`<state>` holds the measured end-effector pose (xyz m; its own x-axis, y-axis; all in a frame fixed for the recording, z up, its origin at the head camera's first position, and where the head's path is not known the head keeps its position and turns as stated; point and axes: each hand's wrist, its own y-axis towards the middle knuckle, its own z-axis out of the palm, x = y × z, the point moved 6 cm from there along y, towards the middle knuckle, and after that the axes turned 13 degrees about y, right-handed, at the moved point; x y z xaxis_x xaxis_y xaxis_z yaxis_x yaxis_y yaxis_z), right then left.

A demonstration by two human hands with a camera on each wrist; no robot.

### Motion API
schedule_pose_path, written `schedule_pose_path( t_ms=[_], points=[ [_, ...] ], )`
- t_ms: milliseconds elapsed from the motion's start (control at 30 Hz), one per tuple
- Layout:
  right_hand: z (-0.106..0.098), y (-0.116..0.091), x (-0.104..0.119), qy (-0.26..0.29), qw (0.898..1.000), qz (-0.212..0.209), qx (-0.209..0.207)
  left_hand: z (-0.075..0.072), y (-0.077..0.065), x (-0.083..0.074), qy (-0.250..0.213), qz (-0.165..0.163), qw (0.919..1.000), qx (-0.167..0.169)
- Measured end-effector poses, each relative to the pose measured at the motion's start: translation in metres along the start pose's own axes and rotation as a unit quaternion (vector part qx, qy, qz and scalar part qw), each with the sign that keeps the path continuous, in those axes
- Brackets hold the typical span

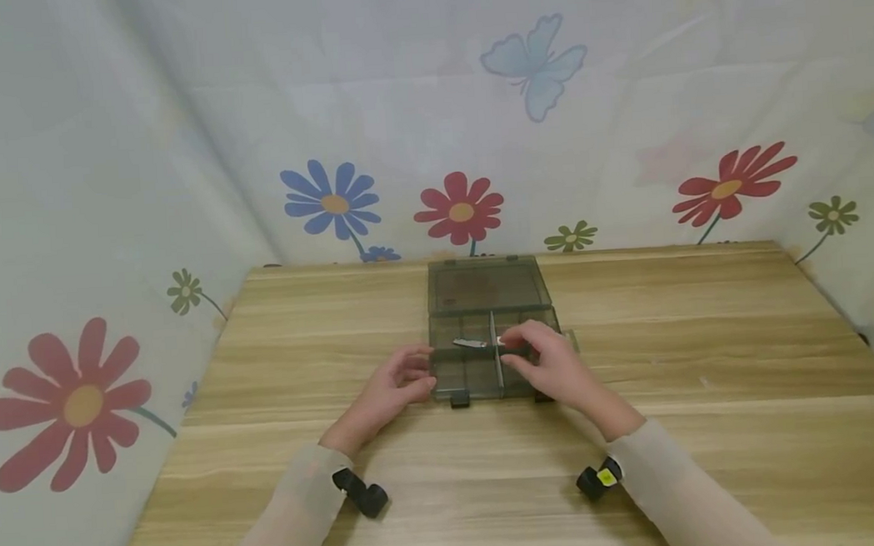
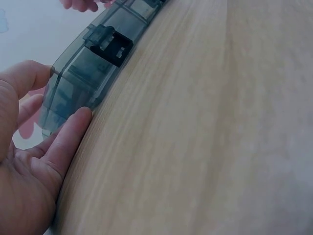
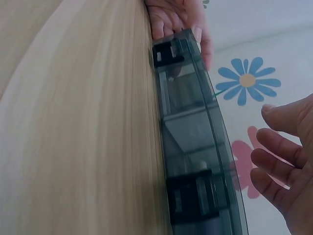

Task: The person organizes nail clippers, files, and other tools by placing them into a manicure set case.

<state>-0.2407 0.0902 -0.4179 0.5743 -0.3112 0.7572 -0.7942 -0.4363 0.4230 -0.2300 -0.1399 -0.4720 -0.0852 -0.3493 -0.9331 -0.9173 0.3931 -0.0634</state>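
Observation:
A dark see-through plastic compartment box (image 1: 481, 387) lies on the table, its lid (image 1: 486, 287) folded back. In the head view, a small slim silver-grey item (image 1: 470, 344) lies in a left compartment. My left hand (image 1: 402, 379) rests at the box's left end, with fingertips and thumb against its wall. In the left wrist view, one fingertip is right at the box's rim (image 2: 51, 71). Over the right compartments is my right hand (image 1: 551, 362), thumb and index finger apart beside a pale upright divider (image 1: 496, 361). The right wrist view shows relaxed fingers (image 3: 276, 166) with nothing visible between them.
The wood-grain table (image 1: 458, 489) spreads around the box. Black latches (image 1: 460, 399) stick out at the box's front. Behind the table hangs a pale cloth (image 1: 396, 100) printed with flowers and a butterfly. Each wrist wears a small black camera (image 1: 364, 495).

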Motion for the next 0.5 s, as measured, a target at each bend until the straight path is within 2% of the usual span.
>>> schedule_pose_path(
  t_ms=[500],
  points=[
    [-0.035,-0.024,-0.013,0.003,0.999,0.014,-0.037,0.0,-0.001,-0.002,0.01,0.004,0.9999,-0.005]
  ],
)
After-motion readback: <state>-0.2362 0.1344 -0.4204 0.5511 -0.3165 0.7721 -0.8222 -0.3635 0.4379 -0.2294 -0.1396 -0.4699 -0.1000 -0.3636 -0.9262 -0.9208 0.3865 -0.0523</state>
